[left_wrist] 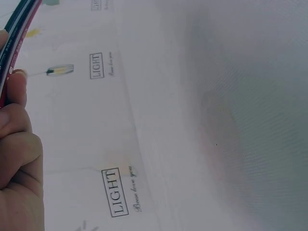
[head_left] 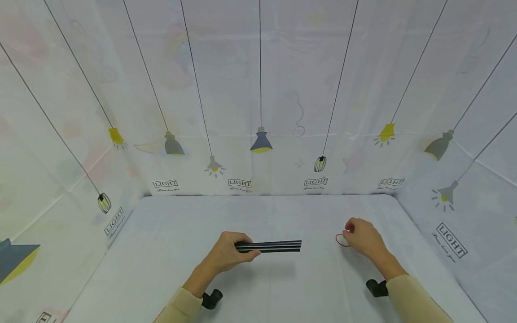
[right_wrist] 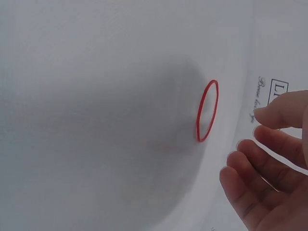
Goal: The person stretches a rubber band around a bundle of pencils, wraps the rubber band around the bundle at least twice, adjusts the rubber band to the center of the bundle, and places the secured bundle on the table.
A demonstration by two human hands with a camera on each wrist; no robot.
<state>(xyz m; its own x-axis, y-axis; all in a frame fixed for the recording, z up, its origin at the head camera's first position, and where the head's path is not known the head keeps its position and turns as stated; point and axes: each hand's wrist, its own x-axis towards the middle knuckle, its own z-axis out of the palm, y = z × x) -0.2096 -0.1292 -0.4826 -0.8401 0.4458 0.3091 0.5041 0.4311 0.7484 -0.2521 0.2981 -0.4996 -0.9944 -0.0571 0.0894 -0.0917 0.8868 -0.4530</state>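
Observation:
My left hand [head_left: 227, 253] grips a bundle of several dark pencils [head_left: 278, 246] at one end, thumb on the near side, the pencils pointing right above the white table. The left wrist view shows printing on the pencils [left_wrist: 19, 38], one of them red-pink, with fingers curled round them. Over on the right, a thin red rubber band [right_wrist: 198, 115] forms a loop on the table. My right hand [head_left: 365, 237] hovers beside it, fingers loosely bent. In the right wrist view a gap separates the right hand [right_wrist: 269, 183] from the band, and nothing shows between thumb and fingers.
A white cloth covers the table [head_left: 181, 220]. Behind it stands a pale backdrop [head_left: 282, 89] printed with hanging lamps, with side walls at left and right. Black wrist mounts [head_left: 212, 299] sit under both forearms.

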